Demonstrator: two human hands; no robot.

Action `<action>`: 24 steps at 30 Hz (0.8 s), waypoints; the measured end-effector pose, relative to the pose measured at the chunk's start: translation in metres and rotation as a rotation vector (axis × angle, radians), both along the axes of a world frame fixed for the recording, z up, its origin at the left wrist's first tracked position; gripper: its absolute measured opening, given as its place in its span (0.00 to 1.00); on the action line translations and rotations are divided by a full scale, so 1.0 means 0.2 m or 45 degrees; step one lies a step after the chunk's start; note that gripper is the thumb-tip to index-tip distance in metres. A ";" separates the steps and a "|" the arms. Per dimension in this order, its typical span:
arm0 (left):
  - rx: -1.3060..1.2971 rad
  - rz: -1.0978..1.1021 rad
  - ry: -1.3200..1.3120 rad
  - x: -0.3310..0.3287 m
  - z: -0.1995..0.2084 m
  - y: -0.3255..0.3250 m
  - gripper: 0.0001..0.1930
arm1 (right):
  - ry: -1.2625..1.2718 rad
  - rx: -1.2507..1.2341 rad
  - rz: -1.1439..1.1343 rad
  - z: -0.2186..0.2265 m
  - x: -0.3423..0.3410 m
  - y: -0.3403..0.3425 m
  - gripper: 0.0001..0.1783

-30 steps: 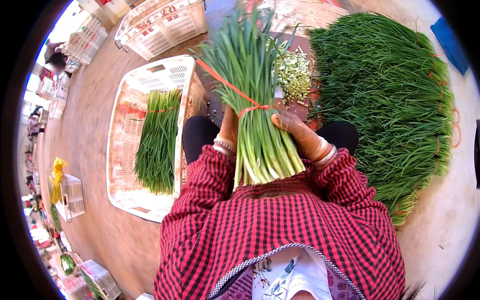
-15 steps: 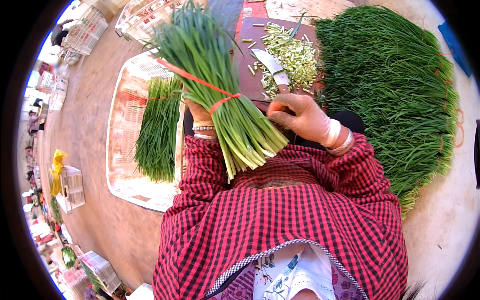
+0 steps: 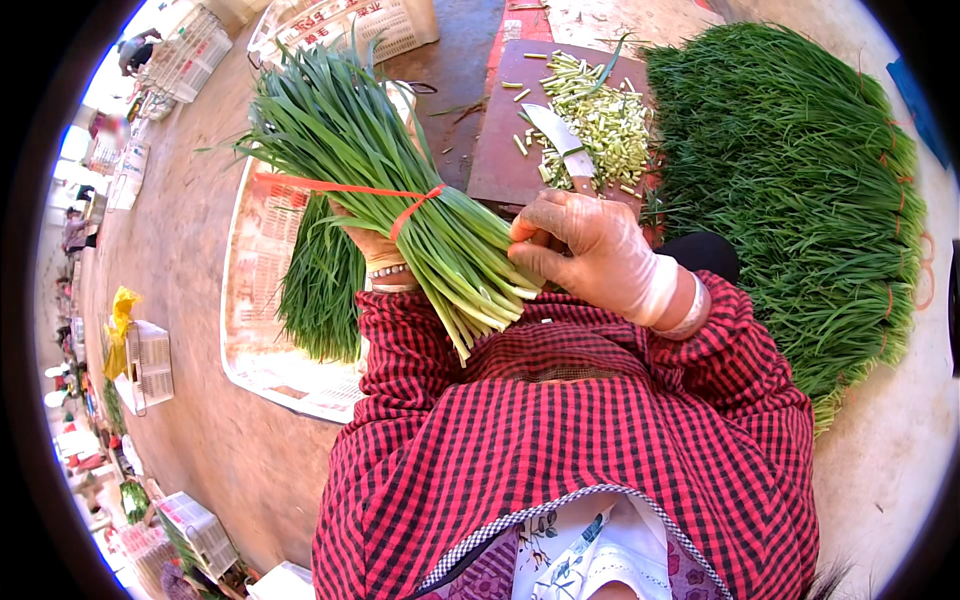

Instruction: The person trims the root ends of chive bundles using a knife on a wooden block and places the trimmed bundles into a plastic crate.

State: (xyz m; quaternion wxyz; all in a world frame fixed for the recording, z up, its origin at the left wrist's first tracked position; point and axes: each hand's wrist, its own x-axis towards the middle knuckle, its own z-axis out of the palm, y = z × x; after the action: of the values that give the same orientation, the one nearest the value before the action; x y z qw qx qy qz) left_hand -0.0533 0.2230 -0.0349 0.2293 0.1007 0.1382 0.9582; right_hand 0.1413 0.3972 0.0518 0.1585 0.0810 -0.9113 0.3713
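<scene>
From where I stand, largest first. One broad bank of leafy greens, laid out at the person's right, orange-red ties showing along its outer edge. One white slatted crate, stained reddish inside, on the floor at the left. Inside it, more greens, partly covered from view. One dark red board, ahead of the person. One bunch of long green stalks, held up slantwise before the chest — leaf tips toward the upper left and over the crate, pale ends down to the right. Right hand: fingers bent, thumb and forefinger tips at the bunch's lower edge; whether they pinch a stalk I cannot tell. Left hand: grasping the bunch from beneath, fingers mostly hidden. One heap of chopped pale stalk ends, on the board. One knife — curved blade, lying beside the heap. One red band, round the bunch, its long tail trailing left.
</scene>
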 end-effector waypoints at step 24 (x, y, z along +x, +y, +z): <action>0.275 0.021 0.267 -0.09 -0.08 -0.23 0.34 | 0.039 0.424 0.147 0.10 -0.01 -0.18 0.11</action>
State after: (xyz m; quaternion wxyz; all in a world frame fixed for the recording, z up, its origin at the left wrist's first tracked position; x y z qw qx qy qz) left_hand -0.0714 0.1772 -0.0517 0.1935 0.2233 0.0583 0.9536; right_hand 0.1385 0.3619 0.0719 0.1353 0.1641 -0.9515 0.2224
